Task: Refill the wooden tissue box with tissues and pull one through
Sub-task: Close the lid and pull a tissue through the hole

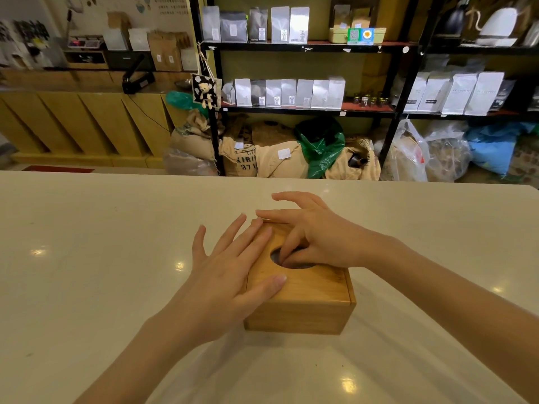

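We press our flat, open left hand [230,275] on the wooden box [300,301] to steady it on the bench [87,258] while our right hand [315,237] pinches inside its hole [291,259], tissue unseen.

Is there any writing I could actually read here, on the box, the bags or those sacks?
"KIRI" and "371", partly cut off, on a burlap sack under the shelves.
Wooden tissue box: no writing visible.
Silver bags on the shelves: labels too small to read.
Wall poster: text too blurred.
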A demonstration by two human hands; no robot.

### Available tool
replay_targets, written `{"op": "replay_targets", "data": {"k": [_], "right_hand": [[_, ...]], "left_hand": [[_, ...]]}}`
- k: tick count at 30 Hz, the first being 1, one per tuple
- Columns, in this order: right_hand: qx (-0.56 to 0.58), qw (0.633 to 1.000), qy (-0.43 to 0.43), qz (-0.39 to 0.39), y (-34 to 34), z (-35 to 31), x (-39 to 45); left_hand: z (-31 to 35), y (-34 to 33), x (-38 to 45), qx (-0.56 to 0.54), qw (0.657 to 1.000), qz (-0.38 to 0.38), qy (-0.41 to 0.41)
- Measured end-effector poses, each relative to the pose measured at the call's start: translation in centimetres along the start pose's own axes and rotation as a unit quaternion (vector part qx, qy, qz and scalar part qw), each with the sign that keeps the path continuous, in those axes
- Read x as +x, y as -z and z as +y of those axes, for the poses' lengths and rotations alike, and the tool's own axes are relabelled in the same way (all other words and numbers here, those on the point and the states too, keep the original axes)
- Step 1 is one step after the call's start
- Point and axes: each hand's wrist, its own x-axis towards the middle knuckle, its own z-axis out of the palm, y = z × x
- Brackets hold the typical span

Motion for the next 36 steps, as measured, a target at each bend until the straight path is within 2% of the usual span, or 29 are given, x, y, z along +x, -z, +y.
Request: {"op": "replay_targets", "data": {"k": [11, 19, 24, 28, 32, 36], "right_hand": [[0.12, 0.987, -0.032, 0.102, 0.5, 0.7, -1.2], [0.169, 0.98, -0.073, 0.069, 0.6, 0.6, -0.8], [0.187, 0.981, -0.055, 0.021, 1.0, -0.3, -1.3], [0.172, 0.981, -0.073, 0.044, 1.6, -0.1, -1.1], [0.203, 0.972, -0.1, 0.059, 1.4, -0.1, -0.6], [0.207, 0.973, -0.088, 0.046, 1.4, -0.2, -1.3]], "left_hand": [[0.0, -0.1, 0.2, -0.003, 1.0, 0.004, -0.002], [-0.1, -0.1, 0.1, -0.013, 1.0, 0.005, -0.006], [-0.1, -0.1, 0.2, -0.007, 1.0, -0.001, 0.0], [0.1, 0.0, 0.3, 0.0, 1.0, -0.008, 0.008], [0.2, 0.1, 0.3, 0.007, 1.0, -0.005, 0.008], [0.4, 0.3, 0.3, 0.005, 1.0, -0.002, 0.007]]}}
